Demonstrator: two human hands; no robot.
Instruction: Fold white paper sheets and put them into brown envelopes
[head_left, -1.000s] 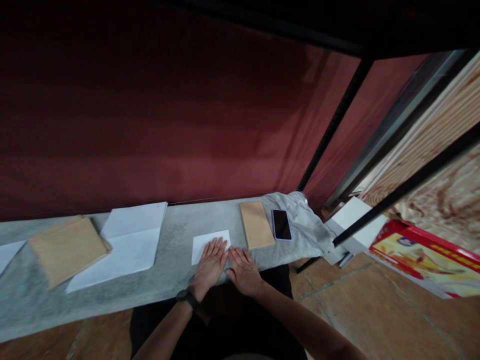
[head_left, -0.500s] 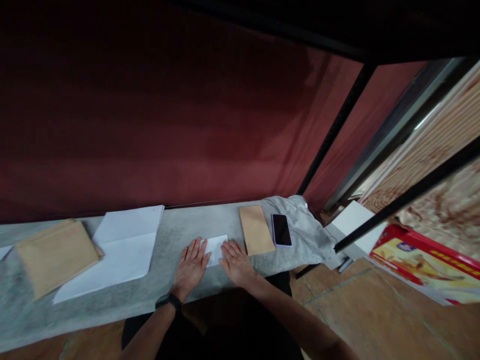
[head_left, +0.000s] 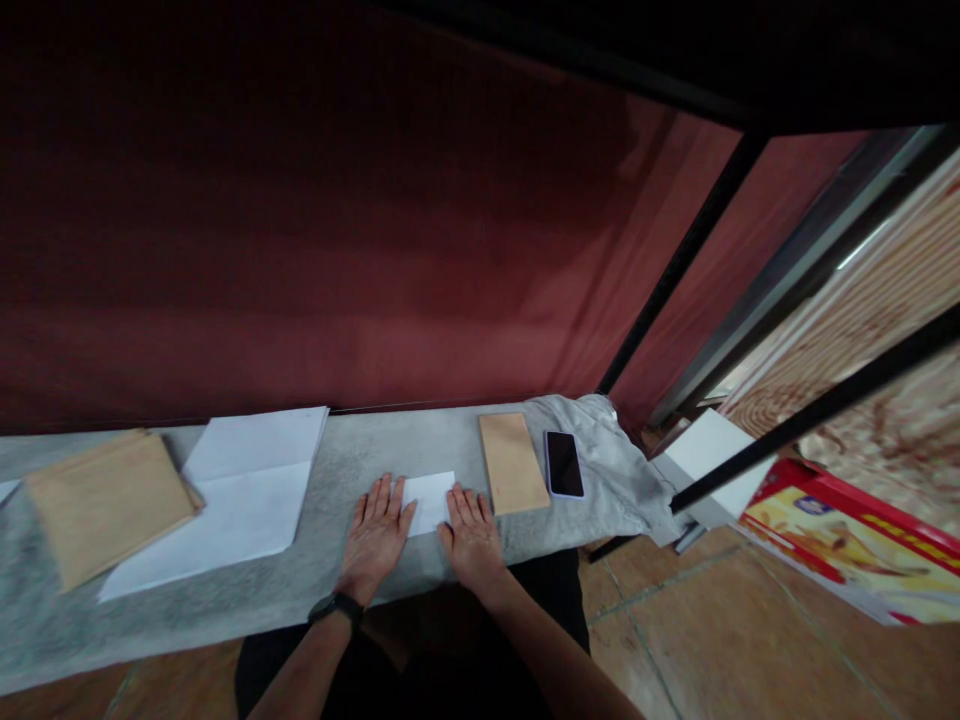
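Note:
Between my two hands lies a small folded white paper point(head_left: 430, 502), flat on the grey cloth-covered surface point(head_left: 405, 440). My left hand point(head_left: 379, 528) rests palm down over its left edge, fingers stretched out. On the paper's right edge lies my right hand point(head_left: 472, 532), also flat, with the thumb spread toward the paper. Just right of that hand is a brown envelope point(head_left: 514, 462). The parts of the paper under my fingers are hidden.
A phone point(head_left: 564, 464) lies beyond the envelope. To the left are large creased white sheets point(head_left: 255, 490), partly under a stack of brown envelopes point(head_left: 112, 505). A red wall point(head_left: 375, 350) closes the back. A printed box point(head_left: 847, 540) and black bars point(head_left: 682, 260) are at right.
My right hand has slid slightly on the paper's right edge and its forearm has swung inward. The left hand has barely moved. The view has shifted slightly.

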